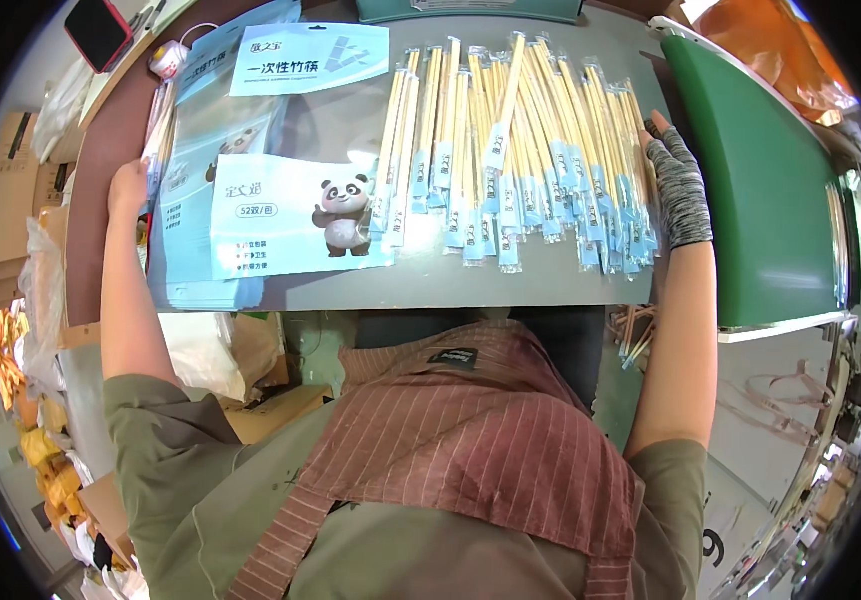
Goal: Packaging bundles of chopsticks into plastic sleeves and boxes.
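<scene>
On the grey tabletop (420, 285) lies a wide pile of paired chopsticks (520, 130) in clear wrappers with light-blue lower ends. My right hand (678, 185), in a grey striped fingerless glove, lies along the pile's right side with its fingers stretched forward. To the left of the pile is a clear and light-blue pouch (280, 215) with a panda printed on it, on top of more pouches. My left hand (128, 190) is closed at the left edge of these pouches, beside some thin wrapped sticks (161, 115). What its fingers grip is hidden.
A green panel (750, 200) stands close on the right, with an orange plastic bag (785, 50) beyond it. At the far left are a phone (100, 32) and a small round-topped object (167, 60). A teal box (470, 8) borders the far side. Cardboard boxes (0, 190) stand left.
</scene>
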`<state>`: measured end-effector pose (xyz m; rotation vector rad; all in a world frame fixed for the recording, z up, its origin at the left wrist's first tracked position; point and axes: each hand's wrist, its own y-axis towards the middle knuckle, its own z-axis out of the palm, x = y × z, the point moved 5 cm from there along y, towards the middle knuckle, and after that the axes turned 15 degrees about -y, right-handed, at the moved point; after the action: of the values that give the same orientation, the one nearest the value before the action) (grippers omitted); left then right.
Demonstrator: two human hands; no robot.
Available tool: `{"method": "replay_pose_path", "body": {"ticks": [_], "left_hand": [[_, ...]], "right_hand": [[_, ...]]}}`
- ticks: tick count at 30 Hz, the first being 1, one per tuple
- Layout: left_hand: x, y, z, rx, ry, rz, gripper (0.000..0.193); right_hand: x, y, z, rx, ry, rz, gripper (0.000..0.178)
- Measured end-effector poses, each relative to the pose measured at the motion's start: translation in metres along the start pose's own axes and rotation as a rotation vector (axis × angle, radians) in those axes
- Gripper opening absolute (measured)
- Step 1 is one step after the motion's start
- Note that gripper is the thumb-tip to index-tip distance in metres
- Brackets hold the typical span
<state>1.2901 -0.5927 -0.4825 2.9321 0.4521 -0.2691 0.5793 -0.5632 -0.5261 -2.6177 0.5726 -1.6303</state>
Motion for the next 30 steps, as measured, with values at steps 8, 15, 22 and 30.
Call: {"method": "replay_pose_path", "body": {"ticks": [8, 15, 22, 30], "left_hand": [[-0.018, -0.017, -0.027, -0.058, 0.079, 0.146, 0.032], [-0.004, -0.078, -0.098, -0.311, 0.045, 0.070, 0.026], [-0.021, -0.077, -0.030, 0.063, -0.157, -0.131, 0.046], [-0.249, -0.154, -0.040, 0.200, -1.280, 0.077, 0.028]], "right_hand": [[-0.005, 0.003, -0.011, -0.001, 0.003, -0.043, 0.049], [0.000, 0.002, -0.009, -0.020, -0.098, -0.039, 0.050], [-0.001, -0.005, 0.002, 0.065, 0.260, -0.035, 0.046], [-0.053, 0.047, 0.016, 1.937, 1.912, 0.718, 0.066]]}}
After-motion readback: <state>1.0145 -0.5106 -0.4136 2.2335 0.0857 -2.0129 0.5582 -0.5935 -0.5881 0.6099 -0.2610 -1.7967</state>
